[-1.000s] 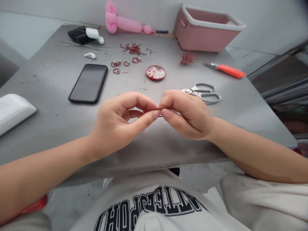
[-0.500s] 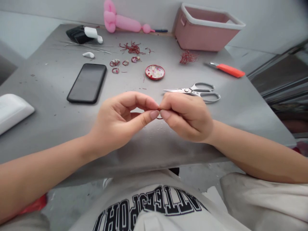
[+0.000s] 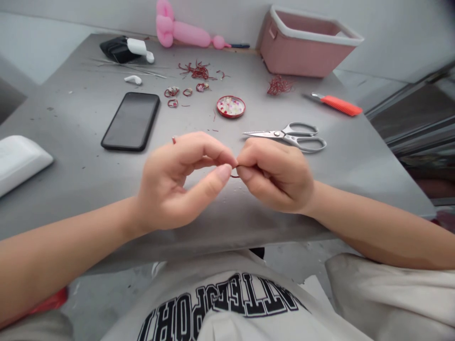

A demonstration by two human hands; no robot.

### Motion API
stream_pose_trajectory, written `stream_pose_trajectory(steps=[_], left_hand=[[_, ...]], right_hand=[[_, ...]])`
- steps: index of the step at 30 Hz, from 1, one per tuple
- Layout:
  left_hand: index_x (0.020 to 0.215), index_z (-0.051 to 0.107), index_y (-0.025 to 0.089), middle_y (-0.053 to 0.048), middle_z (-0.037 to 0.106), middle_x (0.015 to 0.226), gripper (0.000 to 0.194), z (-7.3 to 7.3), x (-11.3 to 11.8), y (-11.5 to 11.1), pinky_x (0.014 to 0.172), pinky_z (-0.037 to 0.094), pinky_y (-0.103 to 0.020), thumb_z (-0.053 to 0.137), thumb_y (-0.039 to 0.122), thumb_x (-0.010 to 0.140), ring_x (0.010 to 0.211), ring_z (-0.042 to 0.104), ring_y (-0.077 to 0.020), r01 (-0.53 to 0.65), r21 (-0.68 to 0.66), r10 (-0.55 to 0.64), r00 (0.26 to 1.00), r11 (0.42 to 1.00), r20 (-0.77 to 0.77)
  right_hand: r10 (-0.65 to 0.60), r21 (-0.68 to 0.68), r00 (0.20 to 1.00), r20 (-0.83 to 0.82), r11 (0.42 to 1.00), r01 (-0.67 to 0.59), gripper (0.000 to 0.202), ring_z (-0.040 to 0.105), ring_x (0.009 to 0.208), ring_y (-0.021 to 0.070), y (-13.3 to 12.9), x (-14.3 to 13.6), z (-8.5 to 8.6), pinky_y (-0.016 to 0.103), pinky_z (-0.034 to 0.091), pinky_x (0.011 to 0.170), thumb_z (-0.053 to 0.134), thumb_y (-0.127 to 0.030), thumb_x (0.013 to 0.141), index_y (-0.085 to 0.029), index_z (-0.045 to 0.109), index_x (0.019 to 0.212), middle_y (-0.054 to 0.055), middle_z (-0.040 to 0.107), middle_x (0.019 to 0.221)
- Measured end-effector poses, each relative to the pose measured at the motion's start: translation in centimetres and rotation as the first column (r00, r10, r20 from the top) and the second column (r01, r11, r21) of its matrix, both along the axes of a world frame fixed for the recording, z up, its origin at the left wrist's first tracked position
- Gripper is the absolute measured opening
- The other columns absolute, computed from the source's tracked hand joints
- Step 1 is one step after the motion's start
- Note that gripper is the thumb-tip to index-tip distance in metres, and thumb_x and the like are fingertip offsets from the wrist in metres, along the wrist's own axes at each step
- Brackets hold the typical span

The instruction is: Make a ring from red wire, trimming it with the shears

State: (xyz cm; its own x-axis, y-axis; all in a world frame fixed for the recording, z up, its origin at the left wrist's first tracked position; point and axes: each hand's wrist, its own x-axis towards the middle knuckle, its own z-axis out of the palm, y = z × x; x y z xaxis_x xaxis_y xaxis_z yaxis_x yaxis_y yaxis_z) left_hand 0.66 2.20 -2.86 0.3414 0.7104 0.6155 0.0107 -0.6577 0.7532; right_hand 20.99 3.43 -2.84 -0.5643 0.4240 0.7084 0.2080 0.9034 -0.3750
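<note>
Between my fingertips, near the middle of the view, a thin dark red cord (image 3: 235,176) shows as a small curve. My right hand (image 3: 276,174) is closed, pinching the cord between thumb and forefinger. My left hand (image 3: 186,180) meets it from the left, forefinger tip at the cord and thumb slightly apart from the forefinger; whether it grips the cord is hard to see. Behind my right hand lie silver scissors (image 3: 277,134). A round red-rimmed dish (image 3: 231,107) of small beads sits beyond my hands, with several red cord rings (image 3: 172,103) to its left.
On the grey table (image 3: 199,237) are a black phone (image 3: 131,121), a white object (image 3: 22,161), red cord pieces (image 3: 199,71), a red cord bundle (image 3: 279,85) and an orange-handled tool (image 3: 341,105). At the back are a pink bin (image 3: 298,52) and a pink balloon (image 3: 190,34).
My left thumb has lifted away from the left forefinger, opening a gap between them. My right hand keeps its pinch, nearly in place.
</note>
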Motion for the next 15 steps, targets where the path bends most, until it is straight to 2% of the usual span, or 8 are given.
stream_pose_trajectory(steps=[3, 6, 11, 13, 15], left_hand=[[0.085, 0.073, 0.022, 0.000, 0.072, 0.083, 0.012, 0.6, -0.1, 0.0, 0.065, 0.060, -0.025, 0.071, 0.029, 0.095, 0.074, 0.068, -0.0126, 0.114, -0.284, -0.102, 0.993, 0.952, 0.057], [0.084, 0.071, 0.022, 0.001, 0.069, 0.082, 0.014, 1.2, -0.1, 0.3, 0.061, 0.057, -0.020, 0.080, 0.032, 0.088, 0.074, 0.067, -0.0104, 0.193, -0.440, -0.178, 0.981, 0.877, 0.077], [0.081, 0.062, 0.023, 0.003, 0.063, 0.081, 0.027, 2.1, -0.1, 0.5, 0.069, 0.060, -0.021, 0.089, 0.027, 0.079, 0.078, 0.064, -0.0111, 0.290, -0.513, -0.270, 0.956, 0.808, 0.115], [0.081, 0.059, 0.023, 0.003, 0.061, 0.080, 0.028, 2.3, 0.0, 0.2, 0.069, 0.061, -0.022, 0.087, 0.026, 0.081, 0.076, 0.063, -0.0113, 0.294, -0.495, -0.281, 0.954, 0.818, 0.102], [0.082, 0.058, 0.022, 0.002, 0.061, 0.082, 0.025, 2.3, 0.0, -0.2, 0.072, 0.062, -0.025, 0.083, 0.026, 0.084, 0.078, 0.064, -0.0125, 0.258, -0.427, -0.251, 0.965, 0.867, 0.074]], right_hand=[[-0.029, 0.179, 1.000, 0.000, 0.983, 0.029, 0.018, 0.046, 0.060, 0.0082, 0.4, 0.3, -0.3, 0.023, 0.043, 0.055, 0.047, -0.010, 0.096, -0.023, 0.055, 0.087, -0.002, 0.050, 0.074], [-0.033, 0.252, 0.999, 0.014, 0.967, 0.028, 0.017, 0.048, 0.061, 0.0084, 0.6, 0.4, -0.4, 0.022, 0.044, 0.055, 0.049, -0.013, 0.098, -0.026, 0.056, 0.089, -0.002, 0.050, 0.074], [0.012, 0.242, 1.000, 0.015, 0.970, -0.016, 0.018, 0.047, 0.061, 0.0087, 0.4, 0.3, -0.1, 0.022, 0.043, 0.054, 0.048, -0.011, 0.096, -0.026, 0.054, 0.088, -0.002, 0.049, 0.073], [0.009, 0.216, 1.000, 0.008, 0.976, -0.010, 0.019, 0.045, 0.060, 0.0091, 0.0, 0.2, 0.1, 0.023, 0.043, 0.053, 0.048, -0.010, 0.095, -0.025, 0.053, 0.086, -0.002, 0.047, 0.072], [-0.003, 0.170, 1.000, 0.012, 0.985, 0.001, 0.019, 0.045, 0.060, 0.0093, -0.4, 0.1, 0.2, 0.023, 0.044, 0.054, 0.047, -0.010, 0.095, -0.025, 0.051, 0.085, -0.002, 0.047, 0.071]])
